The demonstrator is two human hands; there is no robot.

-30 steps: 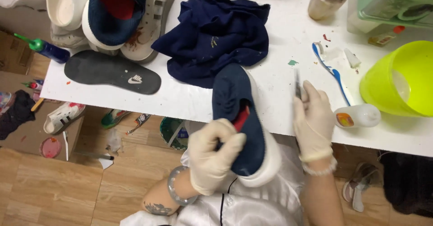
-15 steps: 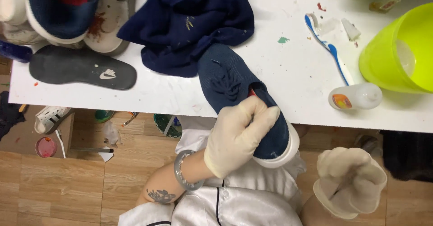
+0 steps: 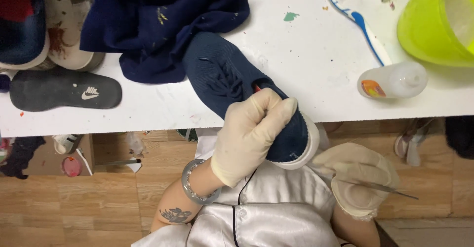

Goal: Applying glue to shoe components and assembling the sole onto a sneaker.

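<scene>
We take the navy shoe [image 3: 232, 86] as our landmark: it lies toe-up across the near edge of the white tabletop [image 3: 306, 54], its white-soled heel hanging past the edge toward our lap.

Our left hand [image 3: 249, 133], in a cream glove, is curled tight over the shoe's collar, fingers pressed together and gripping the heel end so the shoe holds steady.

Our right hand [image 3: 358, 178], also gloved, sits below and to the right of the shoe's heel, off the tabletop, with the fingers closed around a thin metal tool [image 3: 390, 189] whose tip points away to the right.

Above and to the left of the shoe lies a crumpled navy cloth [image 3: 153, 25], touching the toe. Farther left of the shoe rests a black insole [image 3: 59, 89]. To the right of the shoe lie a small plastic bottle [image 3: 392, 80] on its side, a blue and white toothbrush [image 3: 363, 25] and a lime-green tub [image 3: 434, 25].

We judge the step in hand to be bracing the shoe while the tool is readied. The next move calls for a firm left grip and a careful bringing of the tool's point to the shoe's opening.
</scene>
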